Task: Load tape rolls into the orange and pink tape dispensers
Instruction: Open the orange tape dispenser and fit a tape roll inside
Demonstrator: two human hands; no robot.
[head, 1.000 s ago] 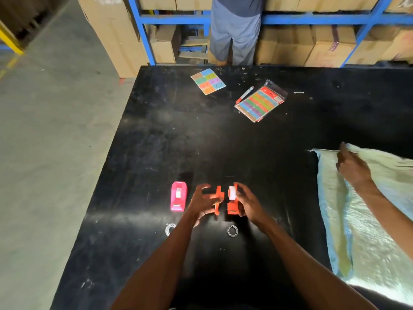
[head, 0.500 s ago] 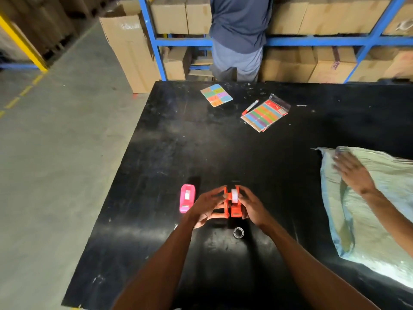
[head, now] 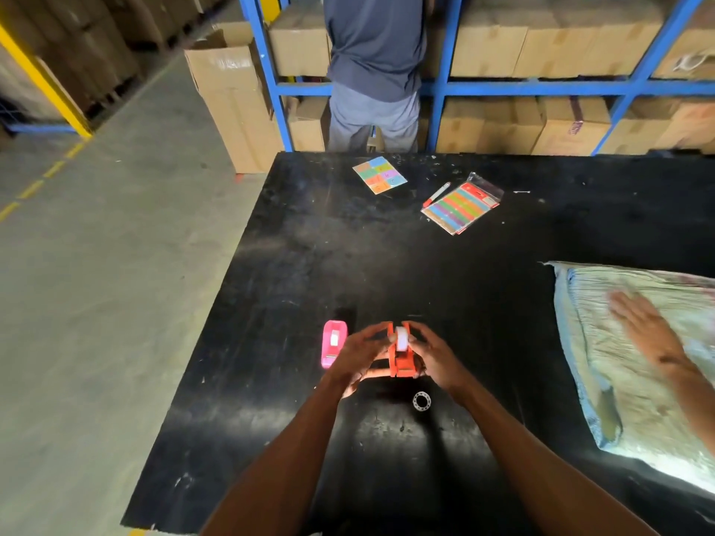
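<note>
Head cam, looking down at a big glossy black worktop [head: 309, 265]. Both hands are wrapped around the small orange plastic tape dispenser [head: 402, 359] near the front-middle of the worktop. The left hand [head: 358, 357] cups its left side with fingers [head: 373, 334] curled up to the top edge, and the right hand [head: 435, 357] does the same on the right side, so each hand is closed around the dispenser, one flank each. A white tape roll [head: 401, 338] sits in the slot between the two orange walls, seen edge-on; can't tell if it's fully seated.

Just left of the left hand lies the small pink plastic tape dispenser [head: 332, 344] on the worktop, not touched by anything — it looks to have a pale roll in it, too small to be sure. A little clear ring-shaped tape roll [head: 421, 401] lies flat on the worktop just in front of the orange one, between the forearms.

Off to the right, another person's hand [head: 646, 326] — blurred — rests on a pale woven sack [head: 603, 381] lying on the worktop. At the far end are a multicoloured sticker sheet [head: 379, 174], a red-tipped marker pen [head: 436, 194] and a packet of rainbow-striped labels [head: 462, 207]. Behind that someone in a dark shirt [head: 375, 44] stands at blue shelving [head: 445, 87] full of cardboard boxes.
</note>
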